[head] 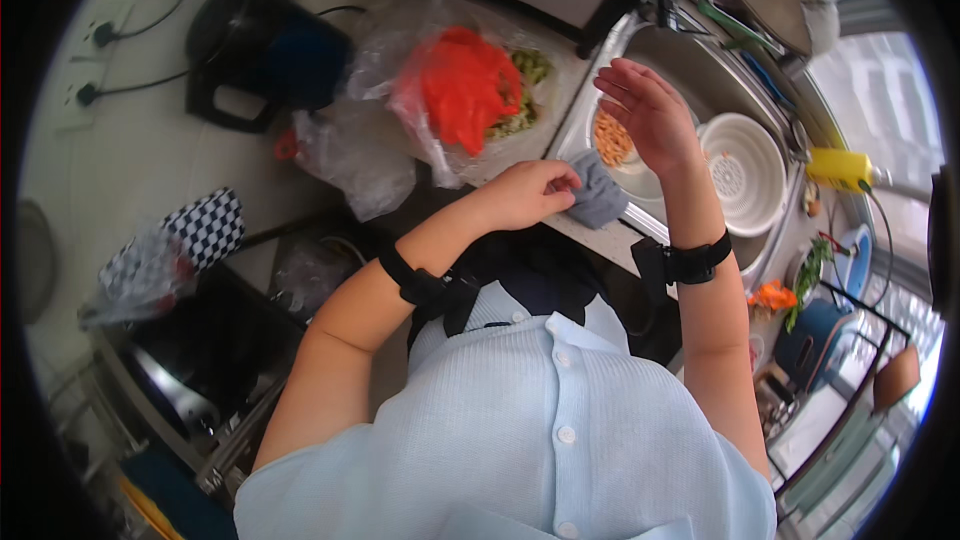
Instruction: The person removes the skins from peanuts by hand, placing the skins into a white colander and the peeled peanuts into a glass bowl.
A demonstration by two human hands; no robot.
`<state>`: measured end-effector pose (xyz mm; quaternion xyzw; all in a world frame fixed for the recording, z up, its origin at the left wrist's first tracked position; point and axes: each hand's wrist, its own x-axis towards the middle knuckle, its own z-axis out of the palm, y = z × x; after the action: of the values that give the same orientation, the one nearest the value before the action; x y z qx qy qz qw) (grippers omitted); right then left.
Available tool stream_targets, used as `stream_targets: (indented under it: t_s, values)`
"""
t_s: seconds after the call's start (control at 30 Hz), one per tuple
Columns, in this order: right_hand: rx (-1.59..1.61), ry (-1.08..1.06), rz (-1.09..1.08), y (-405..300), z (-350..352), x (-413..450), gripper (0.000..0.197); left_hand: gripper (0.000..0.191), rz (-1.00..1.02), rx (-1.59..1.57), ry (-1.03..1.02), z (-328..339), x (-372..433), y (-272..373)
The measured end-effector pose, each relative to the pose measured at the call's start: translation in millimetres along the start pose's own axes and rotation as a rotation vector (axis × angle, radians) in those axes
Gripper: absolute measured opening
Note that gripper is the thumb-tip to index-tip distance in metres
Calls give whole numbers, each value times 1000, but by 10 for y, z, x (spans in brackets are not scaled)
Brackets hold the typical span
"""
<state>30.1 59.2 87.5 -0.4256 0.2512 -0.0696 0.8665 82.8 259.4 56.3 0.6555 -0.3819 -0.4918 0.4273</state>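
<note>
My left hand point(536, 193) is loosely curled, thumb apart from the fingers, beside a crumpled grey cloth point(598, 191) at the sink's front edge; no object shows inside it. Over the stainless steel sink point(660, 41), my right hand point(651, 114) is raised with its fingers extended and holds nothing. Behind and below it, partly hidden, small orange-pink food pieces point(612, 141) lie in a bowl whose rim shows in part. A white plastic colander point(744, 172) stands in the sink to the right of my right wrist, with a few small bits in it.
Left of the sink lie a red plastic bag point(469, 86), clear bags and green vegetables point(529, 67). A dark electric kettle point(262, 52) stands farther left. A yellow bottle point(838, 169) and leafy greens point(810, 277) are on the right, near the window.
</note>
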Motion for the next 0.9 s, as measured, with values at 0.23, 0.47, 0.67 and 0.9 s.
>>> stream_targets:
  t_s: [0.23, 0.47, 0.67, 0.9]
  values:
    - [-149, 474, -64, -228, -1091, -617, 18, 21, 35, -66, -176, 136, 414, 50]
    - [-416, 479, 211, 252, -1997, -414, 18, 21, -73, -78, -136, 271, 794, 62]
    - [-1327, 152, 185, 940, -2516, 455, 26, 19, -231, -269, 78, 485, 916, 72]
    - [-1699, 61, 190, 1301, -2513, 1117, 26, 23, -437, -279, 126, 542, 864, 306]
